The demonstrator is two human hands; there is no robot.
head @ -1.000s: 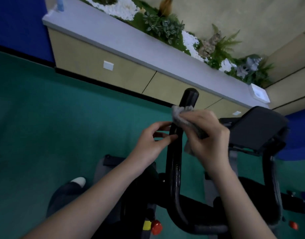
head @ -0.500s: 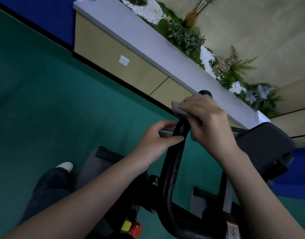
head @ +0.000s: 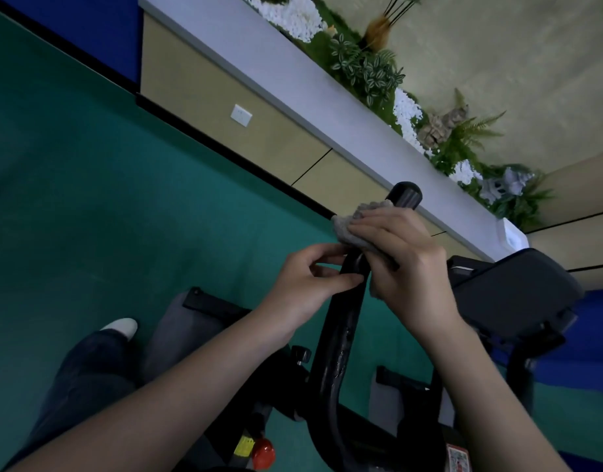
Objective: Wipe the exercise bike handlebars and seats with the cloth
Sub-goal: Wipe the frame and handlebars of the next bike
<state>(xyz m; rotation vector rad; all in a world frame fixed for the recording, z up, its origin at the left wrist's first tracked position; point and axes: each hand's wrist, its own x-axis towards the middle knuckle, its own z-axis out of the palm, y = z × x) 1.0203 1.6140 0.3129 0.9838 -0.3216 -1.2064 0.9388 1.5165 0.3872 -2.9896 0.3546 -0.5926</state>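
A black handlebar (head: pixel 337 338) of the exercise bike rises through the middle of the view, with its rounded tip at the top. My right hand (head: pixel 405 257) is wrapped around the bar just below the tip and presses a grey cloth (head: pixel 347 229) against it. The cloth sticks out to the left of my fingers and hangs a little below my palm. My left hand (head: pixel 307 284) pinches the bar from the left, right below the cloth, thumb and fingers on the black tube. The bike's seat is not in view.
The bike's dark console (head: pixel 511 291) sits to the right of my right hand. A red knob (head: pixel 263 453) is low on the frame. My leg and white shoe (head: pixel 119 327) stand on the green floor at left. A long cabinet (head: pixel 259 131) with plants runs behind.
My right hand with the cloth has slid down from the handlebar tip, so the tip now shows above it. The left hand keeps its grip. My view has shifted slightly.
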